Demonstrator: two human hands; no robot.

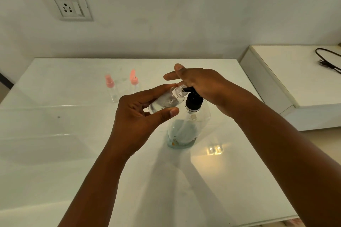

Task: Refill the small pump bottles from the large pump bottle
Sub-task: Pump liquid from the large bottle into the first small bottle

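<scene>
The left hand (137, 111) grips the tilted small bottle (166, 100), its open mouth at the big bottle's (186, 127) spout, under the flat-fingered right hand (198, 84) pressing the pump.

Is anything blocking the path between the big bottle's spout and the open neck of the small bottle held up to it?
Nothing visible does. The left hand holds the small bottle tilted, its open neck right at the black pump spout of the large bottle. The right hand rests on the pump head, clear of the opening.

Right hand (199, 83) hides the black pump head (193, 97); perhaps pressing it.
</scene>
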